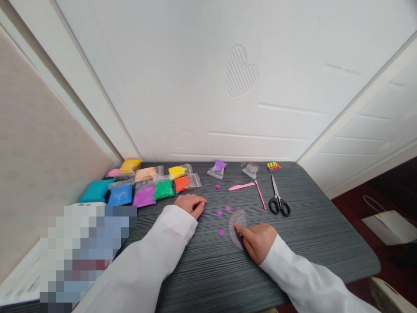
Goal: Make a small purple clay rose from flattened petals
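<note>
My right hand (259, 240) grips a clear half-round protractor (235, 217) at its straight side, index finger pressed on top. The protractor lies on or just above the dark table (202, 278); I cannot tell which. Left of it are three small flat purple clay discs (221, 233). A darker purple round piece (218, 187) sits farther back. My left hand (190, 204) rests on the table left of the discs, index finger and thumb apart, holding nothing visible; its other fingers are partly hidden.
Several bags of coloured clay (163, 189) crowd the back left. Behind the discs lie a purple clay bag (219, 167), a clear bag (250, 169), a pink knife tool (241, 186) and a pink stick tool (260, 195). Scissors (276, 198) and a small colourful piece (273, 166) are at right.
</note>
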Available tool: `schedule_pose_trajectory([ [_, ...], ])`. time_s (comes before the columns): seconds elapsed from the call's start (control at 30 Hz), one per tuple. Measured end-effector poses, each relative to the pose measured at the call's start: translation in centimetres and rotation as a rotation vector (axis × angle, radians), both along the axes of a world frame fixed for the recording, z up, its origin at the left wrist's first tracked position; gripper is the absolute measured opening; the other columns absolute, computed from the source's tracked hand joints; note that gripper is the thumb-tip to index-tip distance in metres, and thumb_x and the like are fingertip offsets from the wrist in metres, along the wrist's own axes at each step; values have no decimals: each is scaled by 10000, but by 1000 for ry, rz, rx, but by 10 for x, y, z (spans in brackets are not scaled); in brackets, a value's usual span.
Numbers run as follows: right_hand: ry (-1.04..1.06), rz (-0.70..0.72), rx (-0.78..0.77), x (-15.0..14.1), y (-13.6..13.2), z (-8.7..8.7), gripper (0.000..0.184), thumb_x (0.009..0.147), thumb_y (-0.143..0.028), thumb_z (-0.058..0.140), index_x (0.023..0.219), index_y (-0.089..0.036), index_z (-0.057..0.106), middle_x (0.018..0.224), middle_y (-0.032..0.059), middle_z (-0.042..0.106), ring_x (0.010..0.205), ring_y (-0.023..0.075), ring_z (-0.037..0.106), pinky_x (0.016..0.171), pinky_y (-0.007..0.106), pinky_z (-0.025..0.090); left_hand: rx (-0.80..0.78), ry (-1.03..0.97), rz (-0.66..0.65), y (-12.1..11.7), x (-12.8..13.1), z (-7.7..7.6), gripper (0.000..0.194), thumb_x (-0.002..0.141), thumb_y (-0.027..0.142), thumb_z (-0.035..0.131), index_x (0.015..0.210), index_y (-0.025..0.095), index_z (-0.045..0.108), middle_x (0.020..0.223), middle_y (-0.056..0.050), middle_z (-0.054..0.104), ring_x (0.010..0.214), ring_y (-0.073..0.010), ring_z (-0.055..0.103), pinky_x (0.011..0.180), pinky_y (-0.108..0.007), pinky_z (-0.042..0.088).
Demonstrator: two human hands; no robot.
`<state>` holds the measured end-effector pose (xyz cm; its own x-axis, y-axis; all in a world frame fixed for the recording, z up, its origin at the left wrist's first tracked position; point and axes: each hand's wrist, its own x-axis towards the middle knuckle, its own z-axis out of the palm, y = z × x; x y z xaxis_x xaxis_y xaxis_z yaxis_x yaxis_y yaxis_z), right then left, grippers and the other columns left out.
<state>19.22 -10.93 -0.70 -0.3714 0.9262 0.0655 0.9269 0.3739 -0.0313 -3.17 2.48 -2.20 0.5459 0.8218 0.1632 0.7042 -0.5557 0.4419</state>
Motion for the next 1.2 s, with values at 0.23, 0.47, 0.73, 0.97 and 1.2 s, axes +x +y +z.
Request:
schedule_pose_trajectory([
  [0.23, -137, 45, -79, 0, 2, 15, 375, 769, -237, 389, 1141, -227, 437, 649, -13, 641, 557, 139, 565, 513, 299, 176, 5, 30, 15, 0, 1, -1, 254, 753, 301, 404, 841, 221, 628, 729, -6, 635, 676, -130, 536, 648, -262, 365],
  [0.47, -111, 60, -132, 2, 5, 22, 357, 783, -227, 374, 1130, -232, 456, 651, -20, 647, 569, 126, 569, 523, 286, 207, 10, 24, 9, -2, 2, 1, 252, 744, 307, 414, 845, 214, 625, 718, -6, 631, 684, -131, 535, 654, -260, 366],
  [0.73, -57, 33, -123, 7, 6, 16, 359, 778, -219, 378, 1119, -255, 483, 626, -22, 640, 553, 119, 563, 537, 265, 253, -1, 45, 13, -2, 2, 1, 257, 750, 316, 400, 846, 223, 619, 735, 5, 633, 704, -131, 535, 659, -260, 359],
  [0.97, -50, 30, -114, 8, 7, 18, 359, 771, -214, 388, 1110, -267, 494, 637, -19, 647, 548, 116, 559, 535, 257, 271, -12, 48, 8, -1, 2, 2, 273, 748, 325, 394, 857, 216, 620, 739, -1, 630, 699, -131, 531, 657, -258, 359],
  [1.2, -54, 31, -133, 9, 7, 19, 368, 774, -226, 383, 1126, -274, 479, 651, -11, 654, 559, 125, 564, 541, 250, 286, -24, 66, 15, -2, 4, 4, 272, 745, 328, 399, 856, 218, 622, 754, -1, 634, 685, -135, 525, 658, -272, 352],
])
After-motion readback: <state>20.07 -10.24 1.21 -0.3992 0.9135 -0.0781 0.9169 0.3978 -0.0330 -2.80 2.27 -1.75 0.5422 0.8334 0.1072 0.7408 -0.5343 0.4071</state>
